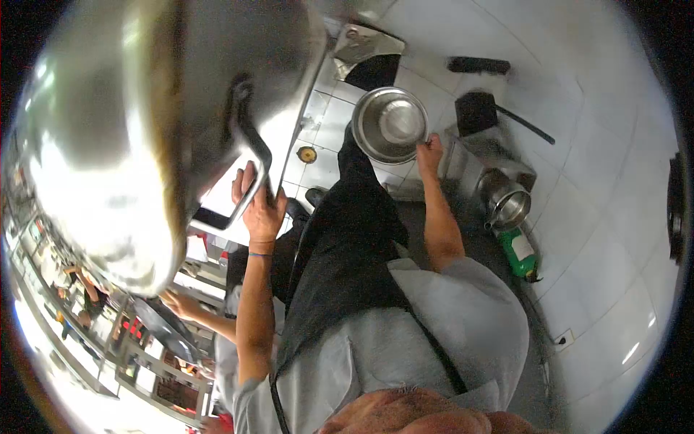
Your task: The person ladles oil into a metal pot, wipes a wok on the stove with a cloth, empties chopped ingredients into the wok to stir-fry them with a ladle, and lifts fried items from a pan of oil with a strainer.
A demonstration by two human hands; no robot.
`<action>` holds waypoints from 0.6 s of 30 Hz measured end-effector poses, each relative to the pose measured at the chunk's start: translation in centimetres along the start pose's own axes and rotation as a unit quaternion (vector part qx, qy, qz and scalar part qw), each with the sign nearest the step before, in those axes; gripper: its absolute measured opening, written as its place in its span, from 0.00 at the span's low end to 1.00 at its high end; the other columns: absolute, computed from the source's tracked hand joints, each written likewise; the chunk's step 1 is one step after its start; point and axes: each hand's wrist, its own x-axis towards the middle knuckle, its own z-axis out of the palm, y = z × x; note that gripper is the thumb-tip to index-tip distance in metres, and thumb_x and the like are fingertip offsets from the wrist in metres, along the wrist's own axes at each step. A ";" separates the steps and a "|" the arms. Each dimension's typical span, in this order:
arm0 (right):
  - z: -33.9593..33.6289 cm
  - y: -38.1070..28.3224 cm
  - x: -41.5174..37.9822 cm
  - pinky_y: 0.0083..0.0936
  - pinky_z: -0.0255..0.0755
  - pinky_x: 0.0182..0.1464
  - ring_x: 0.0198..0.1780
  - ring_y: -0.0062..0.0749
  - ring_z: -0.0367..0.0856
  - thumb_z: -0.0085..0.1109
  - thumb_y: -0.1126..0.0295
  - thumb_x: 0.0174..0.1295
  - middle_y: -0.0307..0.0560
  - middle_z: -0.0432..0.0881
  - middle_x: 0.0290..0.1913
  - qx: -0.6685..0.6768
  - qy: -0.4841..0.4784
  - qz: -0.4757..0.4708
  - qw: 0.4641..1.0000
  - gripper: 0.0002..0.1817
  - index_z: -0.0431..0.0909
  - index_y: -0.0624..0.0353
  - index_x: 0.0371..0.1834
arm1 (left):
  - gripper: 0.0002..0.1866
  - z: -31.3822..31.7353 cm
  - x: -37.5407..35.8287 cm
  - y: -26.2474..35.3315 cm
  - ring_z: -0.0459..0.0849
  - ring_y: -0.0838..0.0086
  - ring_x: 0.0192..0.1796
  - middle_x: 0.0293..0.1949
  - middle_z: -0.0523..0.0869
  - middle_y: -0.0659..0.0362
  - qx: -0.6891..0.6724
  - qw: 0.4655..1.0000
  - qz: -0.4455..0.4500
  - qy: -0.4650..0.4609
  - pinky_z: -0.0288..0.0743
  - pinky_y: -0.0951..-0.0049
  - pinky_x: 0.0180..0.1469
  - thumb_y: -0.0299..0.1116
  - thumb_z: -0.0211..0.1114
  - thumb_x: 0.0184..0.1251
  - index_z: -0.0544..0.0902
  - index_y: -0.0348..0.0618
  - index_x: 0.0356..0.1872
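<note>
A person looks down at their own two bare hands in a tiled kitchen. The right hand [429, 153] holds a round metal bowl [369, 132] — fingers closed on its rim — out in front of the dark apron [350, 249], above the tiled floor. The bowl's mouth faces up toward the camera; being round, it has no clear long axis. The left hand [263, 217] is at the black handle [254, 139] of a large, shiny metal pot [108, 152], fingers partly behind the bar; whether it grips cannot be told. This appears to be a moment of holding the bowl out; moving it would call for a firm pinch on the rim and a level wrist. On the right, a smaller metal pot [509, 207] sits near a green bottle [519, 253]. Another person's hand [181, 304] is beside the large pot — well apart from the bowl.
</note>
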 end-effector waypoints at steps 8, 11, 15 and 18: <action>0.4 2.1 1.4 0.43 0.70 0.58 0.51 0.55 0.79 0.65 0.65 0.50 0.60 0.81 0.53 0.037 -0.046 0.050 0.997 0.28 0.77 0.71 0.54 | 0.35 -0.2 -0.6 -0.9 0.63 0.50 0.72 0.70 0.68 0.48 -0.120 0.988 -0.068 -0.066 0.53 0.50 0.75 0.33 0.72 0.52 0.72 0.45 0.65; -0.1 2.8 1.5 0.33 0.69 0.41 0.33 0.43 0.71 0.60 0.72 0.43 0.50 0.73 0.32 0.046 -0.065 -0.034 0.996 0.13 0.71 0.67 0.31 | 0.41 -0.7 -0.7 -1.0 0.59 0.53 0.75 0.75 0.61 0.53 -0.057 0.998 0.007 -0.002 0.54 0.51 0.76 0.41 0.73 0.52 0.69 0.49 0.70; -0.7 -0.4 -0.5 0.34 0.68 0.35 0.28 0.42 0.71 0.56 0.76 0.42 0.50 0.73 0.29 -0.066 -0.070 -0.132 0.987 0.10 0.67 0.65 0.28 | 0.34 -0.5 -1.8 -1.3 0.61 0.55 0.74 0.71 0.67 0.54 -0.069 0.994 0.037 0.071 0.56 0.51 0.75 0.40 0.71 0.52 0.74 0.48 0.64; -1.6 1.9 1.0 0.31 0.65 0.21 0.21 0.28 0.68 0.56 0.79 0.46 0.45 0.70 0.24 -0.132 -0.074 -0.219 0.964 0.09 0.64 0.62 0.25 | 0.31 -0.9 -1.9 -2.0 0.63 0.54 0.73 0.71 0.67 0.52 -0.143 0.984 0.067 0.084 0.55 0.51 0.74 0.39 0.71 0.54 0.76 0.46 0.62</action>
